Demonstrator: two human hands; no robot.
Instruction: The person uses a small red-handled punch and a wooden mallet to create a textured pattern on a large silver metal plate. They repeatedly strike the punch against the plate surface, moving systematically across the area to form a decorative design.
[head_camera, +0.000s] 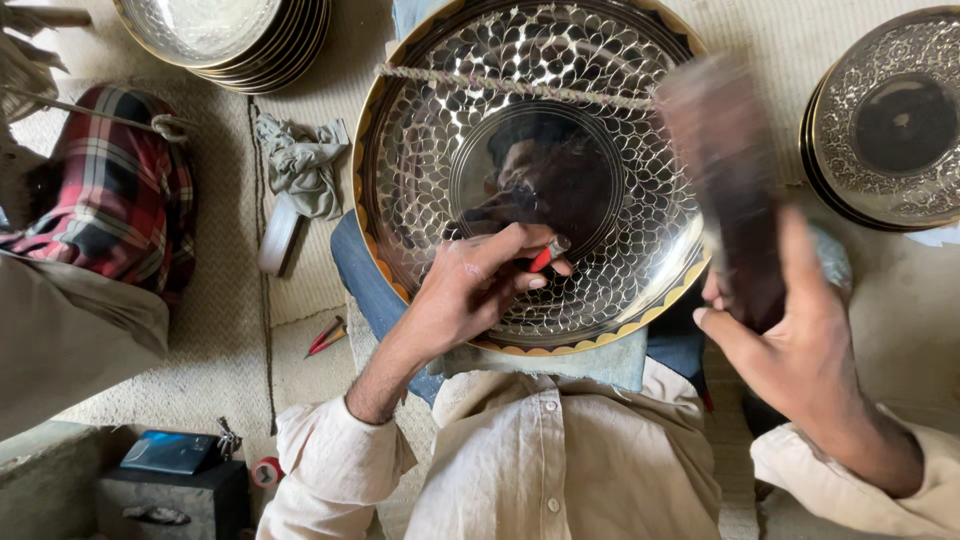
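Left hand (470, 290) pinches punch (548, 254) tip-down on tray (640, 200); right hand (790, 330) wraps mallet (730, 180), raised blurred above it, lap steadies tray.

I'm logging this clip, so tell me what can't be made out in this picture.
All in the head view:
- Mallet: motion-blurred, so its head shape and surface are unclear; the right hand covers its lower end.
- Punch: the left hand hides all but its red tip end.
- Tray: its near rim sits behind the left hand and cloth.
- Plate stack: cut off by the right edge.
- Bowl stack: cut off by the top edge.
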